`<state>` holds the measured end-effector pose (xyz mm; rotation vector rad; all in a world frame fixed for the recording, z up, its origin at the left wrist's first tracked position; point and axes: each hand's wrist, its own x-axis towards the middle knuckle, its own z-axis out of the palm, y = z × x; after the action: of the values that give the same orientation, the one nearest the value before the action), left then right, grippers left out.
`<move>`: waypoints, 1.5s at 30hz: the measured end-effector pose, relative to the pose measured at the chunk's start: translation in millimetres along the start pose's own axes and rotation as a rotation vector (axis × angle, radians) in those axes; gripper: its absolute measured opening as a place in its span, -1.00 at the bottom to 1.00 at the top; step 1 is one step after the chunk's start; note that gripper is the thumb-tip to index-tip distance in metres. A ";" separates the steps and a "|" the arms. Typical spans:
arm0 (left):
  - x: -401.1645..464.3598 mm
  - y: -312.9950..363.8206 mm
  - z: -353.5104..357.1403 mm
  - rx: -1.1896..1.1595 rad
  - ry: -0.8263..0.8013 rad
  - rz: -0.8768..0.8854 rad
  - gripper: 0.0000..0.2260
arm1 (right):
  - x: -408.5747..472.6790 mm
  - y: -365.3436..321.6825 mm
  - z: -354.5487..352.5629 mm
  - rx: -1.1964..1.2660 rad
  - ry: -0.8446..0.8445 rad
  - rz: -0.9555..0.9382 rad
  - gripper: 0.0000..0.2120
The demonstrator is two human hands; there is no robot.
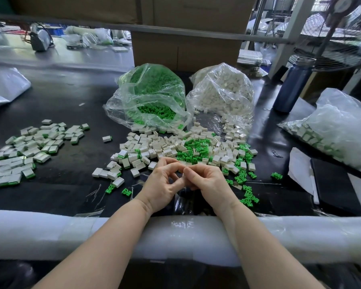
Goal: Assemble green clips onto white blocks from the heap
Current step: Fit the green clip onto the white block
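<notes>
A heap of loose white blocks (pixel 167 147) mixed with green clips (pixel 193 152) lies on the black table (pixel 67 101). Just in front of it, my left hand (pixel 165 182) and my right hand (pixel 207 182) meet fingertip to fingertip, all fingers curled. They pinch a small part between them, and the fingers hide it. More green clips (pixel 248 195) are scattered to the right of my right hand. Assembled blocks with green edges (pixel 23 151) form a pile at the left.
An open clear bag of green clips (pixel 152 94) and one of white blocks (pixel 223 90) stand behind the heap. Another bag of assembled pieces (pixel 331 130) lies at the right, near a blue bottle (pixel 292 84) and a dark notebook (pixel 336 184). White foam padding (pixel 50 234) covers the near edge.
</notes>
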<state>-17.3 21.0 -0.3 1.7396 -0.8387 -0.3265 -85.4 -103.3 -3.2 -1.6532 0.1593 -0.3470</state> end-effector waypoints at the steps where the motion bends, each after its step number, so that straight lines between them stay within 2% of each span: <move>1: -0.1 -0.1 0.0 0.007 -0.004 -0.001 -0.89 | 0.0 0.4 -0.2 -0.003 -0.005 0.001 -0.80; 8: 0.6 0.1 -0.5 0.013 -0.021 -0.003 -0.88 | 0.5 2.8 0.8 -0.027 -0.012 0.048 -0.94; 16: 1.3 -2.1 -1.2 0.025 -0.065 0.002 -0.75 | -2.0 -2.1 1.1 -0.090 -0.061 0.018 -0.87; 26: 1.5 -3.0 1.0 0.057 -0.113 -0.009 -0.76 | -1.5 -0.1 1.1 -0.104 -0.023 0.043 -0.79; 33: 0.8 -1.8 1.0 0.059 -0.121 -0.016 -0.76 | -1.7 2.0 -0.9 -0.115 0.005 0.015 -0.81; 37: 1.3 -2.0 0.6 0.026 -0.071 0.004 -0.81 | -1.9 1.1 2.3 -0.077 0.006 -0.004 -0.85; 40: 2.1 -3.9 -0.2 0.001 -0.001 0.001 -0.91 | -1.1 0.2 3.4 -0.045 0.058 -0.013 -0.89; 45: 3.8 -6.7 0.0 0.008 0.042 -0.028 -0.85 | -2.3 -0.5 -0.5 -0.263 0.216 -0.103 -0.92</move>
<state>-12.1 19.2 -5.8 1.7616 -0.7866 -0.3045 -87.7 -103.0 -2.9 -1.8850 0.2924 -0.6036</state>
